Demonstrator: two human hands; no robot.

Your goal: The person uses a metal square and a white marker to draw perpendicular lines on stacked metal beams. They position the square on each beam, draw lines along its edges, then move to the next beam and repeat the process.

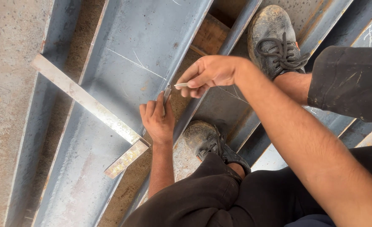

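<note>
We've got the right hand (209, 75) pinching a white marker stick (181, 85), left hand (157, 120) at its 7 o'clock gripping the steel beam (123, 84) edge.

Head camera, looking steeply down, close

2 worn shoes (274, 38), wood block (211, 35) (under beams), concrete floor (9, 84).

No packages, labels, signs or screens show anywhere in the frame. The only marks are thin pale scribed lines on the grey steel beam (127, 84) at centre and faint chalk scrawl at the upper right corner.
</note>
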